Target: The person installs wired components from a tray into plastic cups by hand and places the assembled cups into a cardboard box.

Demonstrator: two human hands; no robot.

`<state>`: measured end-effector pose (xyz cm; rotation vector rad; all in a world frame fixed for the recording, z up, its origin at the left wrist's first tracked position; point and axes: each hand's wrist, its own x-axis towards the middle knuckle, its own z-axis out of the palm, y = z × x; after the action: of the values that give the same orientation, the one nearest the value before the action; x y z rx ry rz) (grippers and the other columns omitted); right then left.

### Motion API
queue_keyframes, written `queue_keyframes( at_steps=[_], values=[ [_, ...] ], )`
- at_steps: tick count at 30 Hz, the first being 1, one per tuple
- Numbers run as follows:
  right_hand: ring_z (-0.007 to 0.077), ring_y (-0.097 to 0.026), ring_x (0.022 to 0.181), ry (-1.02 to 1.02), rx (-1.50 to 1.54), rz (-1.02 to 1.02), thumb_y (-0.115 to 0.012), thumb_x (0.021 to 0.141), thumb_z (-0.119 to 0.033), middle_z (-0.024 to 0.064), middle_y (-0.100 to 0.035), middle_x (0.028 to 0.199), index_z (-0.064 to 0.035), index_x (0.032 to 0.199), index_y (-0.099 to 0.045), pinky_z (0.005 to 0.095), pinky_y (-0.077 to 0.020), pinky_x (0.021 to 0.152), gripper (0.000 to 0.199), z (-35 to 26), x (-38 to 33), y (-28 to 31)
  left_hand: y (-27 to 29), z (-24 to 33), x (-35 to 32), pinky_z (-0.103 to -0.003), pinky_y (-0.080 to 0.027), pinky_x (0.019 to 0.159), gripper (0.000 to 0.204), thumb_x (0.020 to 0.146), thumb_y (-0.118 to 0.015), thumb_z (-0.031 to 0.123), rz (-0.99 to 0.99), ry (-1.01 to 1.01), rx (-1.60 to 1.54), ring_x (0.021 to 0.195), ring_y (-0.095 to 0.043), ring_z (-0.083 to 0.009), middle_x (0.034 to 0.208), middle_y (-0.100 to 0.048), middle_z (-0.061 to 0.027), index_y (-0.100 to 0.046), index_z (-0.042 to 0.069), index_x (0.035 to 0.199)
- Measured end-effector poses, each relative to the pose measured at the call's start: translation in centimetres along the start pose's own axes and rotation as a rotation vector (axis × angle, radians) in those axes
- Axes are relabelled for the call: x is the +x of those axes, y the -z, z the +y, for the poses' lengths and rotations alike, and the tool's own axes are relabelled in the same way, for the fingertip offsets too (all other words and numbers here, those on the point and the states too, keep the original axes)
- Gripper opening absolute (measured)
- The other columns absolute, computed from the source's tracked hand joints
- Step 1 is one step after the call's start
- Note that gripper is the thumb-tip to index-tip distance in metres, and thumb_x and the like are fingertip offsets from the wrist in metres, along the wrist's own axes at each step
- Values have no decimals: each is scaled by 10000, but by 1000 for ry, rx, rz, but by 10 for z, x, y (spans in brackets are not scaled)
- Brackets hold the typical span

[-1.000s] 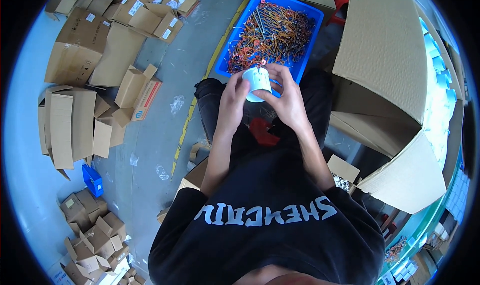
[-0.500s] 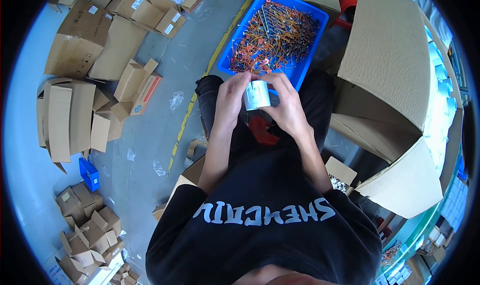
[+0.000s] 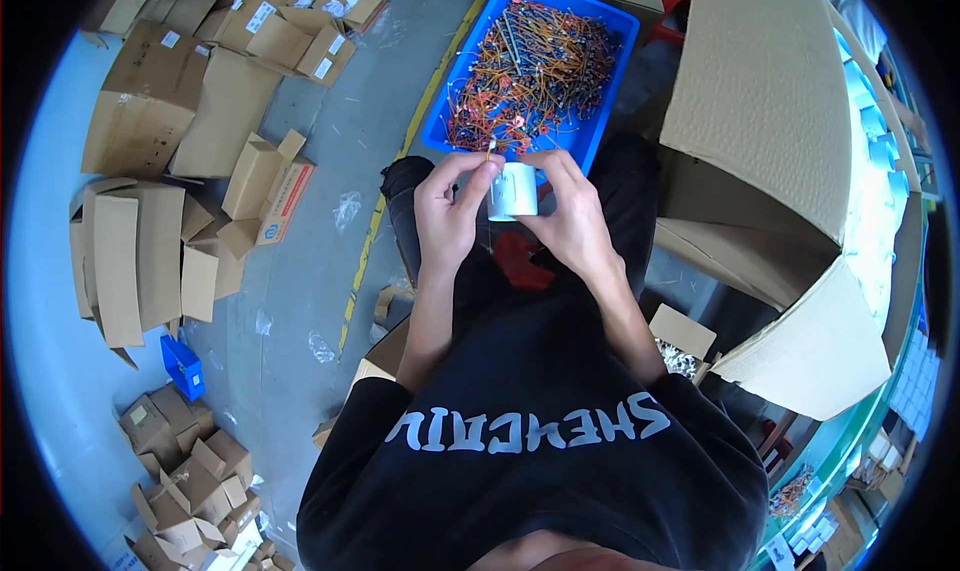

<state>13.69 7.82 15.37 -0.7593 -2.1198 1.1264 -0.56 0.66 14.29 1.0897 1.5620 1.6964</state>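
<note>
My right hand (image 3: 572, 211) is closed around a white cylindrical housing (image 3: 518, 193), thumb low on its side and fingers at its far end. My left hand (image 3: 447, 203) is beside it, thumb and forefinger pinched together on a short wire lead (image 3: 491, 154) whose pale tip sticks up at the housing's far left edge. Whether the lead joins the housing cannot be made out. Just beyond both hands lies a blue plastic tray (image 3: 432, 131) with a heap of orange, red and dark wire leads (image 3: 540, 66) in it.
To my right stands a big open cardboard box (image 3: 765, 101), with white cylindrical parts (image 3: 872, 161) beyond its flap. Opened cartons (image 3: 150, 101) crowd the left side. A small box of light-coloured small parts (image 3: 680, 356) is by my right elbow. A small blue bin (image 3: 182, 368) sits on the floor.
My left hand has shifted slightly away from the housing's side, and a pale lead tip now shows above its fingers. My right hand still holds the housing in nearly the same place.
</note>
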Motion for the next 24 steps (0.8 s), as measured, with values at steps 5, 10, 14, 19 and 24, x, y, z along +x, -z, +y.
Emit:
queue_keyframes(
  at_steps=[5, 10, 14, 19, 24],
  values=[
    [338, -624, 859, -213, 37, 176, -793, 653, -138, 188, -599, 949, -3, 1066, -560, 365, -515, 727, 493, 9, -23, 7, -11, -7, -7, -337, -428, 930, 230, 825, -660, 28, -299, -119, 42, 1038, -579, -229, 1109, -620, -138, -602, -30, 1040],
    [351, -607, 915, -103, 198, 162, -750, 735, -160, 200, -554, 1053, -9, 1200, -441, 406, -512, 723, 578, -19, -64, 45, -9, -10, -31, -444, -352, 1024, 240, 847, -606, 85, -378, -208, -12, 1183, -482, -333, 1231, -529, -200, -553, -26, 1053],
    [367, -606, 994, 239, 32, 367, -735, 753, -114, 226, -504, 1228, -13, 1209, -477, 364, -543, 773, 534, -72, -113, 83, -50, 36, -36, -451, -417, 963, 230, 877, -622, 183, -440, -363, -179, 1101, -538, -338, 1096, -569, -171, -546, 8, 1005],
    [392, -575, 1082, 544, -324, 513, -722, 759, -75, 264, -471, 1297, -27, 1195, -548, 356, -524, 861, 472, -87, -168, 152, -127, 125, -54, -379, -447, 888, 253, 883, -629, 258, -667, -837, -364, 968, -566, -248, 945, -568, -85, -543, 30, 952],
    [376, -588, 1068, 640, -574, 774, -685, 741, 25, 265, -526, 1243, 19, 1189, -556, 376, -529, 852, 466, -75, -245, 256, -175, 148, -67, -532, -453, 905, 380, 879, -614, 353, -914, -1018, -417, 997, -585, -332, 1015, -604, -149, -492, 27, 1033]
  ],
)
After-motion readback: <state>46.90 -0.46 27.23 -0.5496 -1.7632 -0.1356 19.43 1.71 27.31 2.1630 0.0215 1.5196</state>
